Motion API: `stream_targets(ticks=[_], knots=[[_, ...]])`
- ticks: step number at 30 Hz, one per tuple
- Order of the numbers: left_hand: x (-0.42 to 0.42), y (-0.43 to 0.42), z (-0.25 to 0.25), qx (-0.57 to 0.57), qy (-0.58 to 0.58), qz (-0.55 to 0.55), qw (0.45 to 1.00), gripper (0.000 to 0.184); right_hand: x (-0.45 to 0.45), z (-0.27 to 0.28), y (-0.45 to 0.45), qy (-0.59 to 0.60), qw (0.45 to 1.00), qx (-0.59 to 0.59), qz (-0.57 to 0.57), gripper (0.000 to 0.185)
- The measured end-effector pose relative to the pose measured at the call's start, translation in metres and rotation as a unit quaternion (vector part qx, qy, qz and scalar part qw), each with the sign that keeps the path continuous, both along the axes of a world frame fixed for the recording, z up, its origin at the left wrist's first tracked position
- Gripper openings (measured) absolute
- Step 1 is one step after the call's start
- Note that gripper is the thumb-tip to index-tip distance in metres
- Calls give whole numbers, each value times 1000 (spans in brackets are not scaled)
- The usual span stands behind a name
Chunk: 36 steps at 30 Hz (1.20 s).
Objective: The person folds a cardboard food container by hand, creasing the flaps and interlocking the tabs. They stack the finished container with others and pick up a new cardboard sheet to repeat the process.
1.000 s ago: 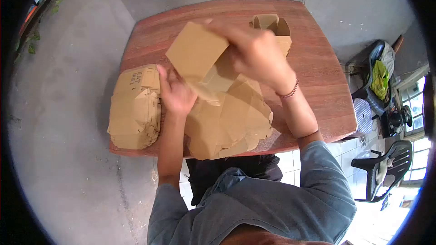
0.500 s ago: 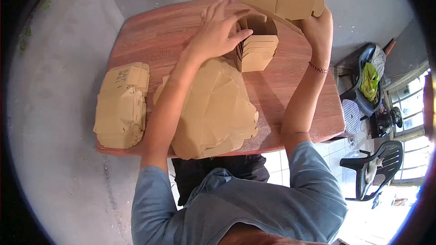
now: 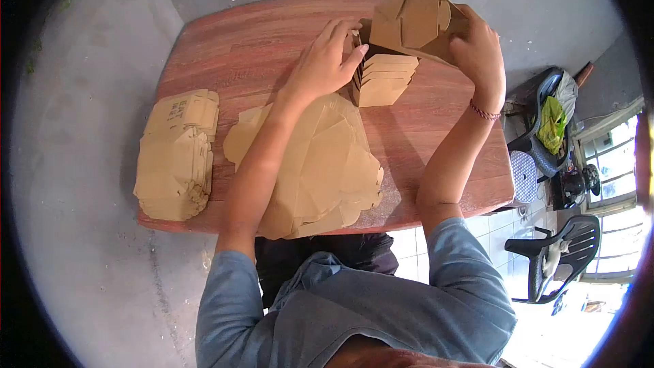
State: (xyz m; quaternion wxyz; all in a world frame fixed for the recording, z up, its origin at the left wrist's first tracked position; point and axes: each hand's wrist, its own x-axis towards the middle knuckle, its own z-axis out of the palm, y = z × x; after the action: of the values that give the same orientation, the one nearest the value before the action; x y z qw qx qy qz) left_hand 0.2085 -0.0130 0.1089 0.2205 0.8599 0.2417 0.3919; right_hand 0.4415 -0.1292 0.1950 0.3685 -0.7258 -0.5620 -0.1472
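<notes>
My right hand [image 3: 479, 48] grips a partly folded brown cardboard box [image 3: 422, 17] by its right end, with the thumb inside. The box is tilted over the far top of a nested stack of cardboard boxes [image 3: 387, 80] and hides part of its opening. At the stack's left side, my left hand [image 3: 325, 61] pinches the rim, thumb over the edge and fingers behind. Below my left forearm lies a spread pile of flat cardboard blanks [image 3: 317, 163]. Another pile of flat blanks [image 3: 174, 170], the upper one with dark printing, sits at the table's left.
Everything stands on a reddish wooden table [image 3: 225, 48], against a grey wall [image 3: 88, 129]. To the right are a dark chair [image 3: 545, 123] holding bags, a patterned stool [image 3: 523, 176] and a black plastic chair [image 3: 569, 252] with a white cat on it.
My right hand has brought the box down and nearer, over the nested stack. The spread fingers of my left hand have closed in on the stack's left rim.
</notes>
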Motion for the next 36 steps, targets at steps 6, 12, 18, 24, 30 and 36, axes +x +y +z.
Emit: stream_targets(ticks=[6, 12, 18, 24, 30, 36], knots=[[-4, 10, -2, 133, 13, -3, 991, 61, -7, 3, -8, -11, 999, -23, -30, 48], [6, 7, 16, 133, 6, -3, 991, 94, -14, 4, -7, -13, 998, -27, -47, 49], [17, 13, 18, 108, -31, -45, 993, 91, -16, 9, -3, 38, 998, -52, -10, 54], [16, 16, 7, 36, -64, -28, 997, 75, -9, 11, 6, 195, 976, 36, 92, 54], [12, 25, 0, -8, 24, -9, 1000, 78, -6, -1, 22, 245, 944, 50, 214, 52], [18, 22, -2, -30, -113, -45, 992, 97, -8, -3, 27, 151, 985, 8, 88, 41]])
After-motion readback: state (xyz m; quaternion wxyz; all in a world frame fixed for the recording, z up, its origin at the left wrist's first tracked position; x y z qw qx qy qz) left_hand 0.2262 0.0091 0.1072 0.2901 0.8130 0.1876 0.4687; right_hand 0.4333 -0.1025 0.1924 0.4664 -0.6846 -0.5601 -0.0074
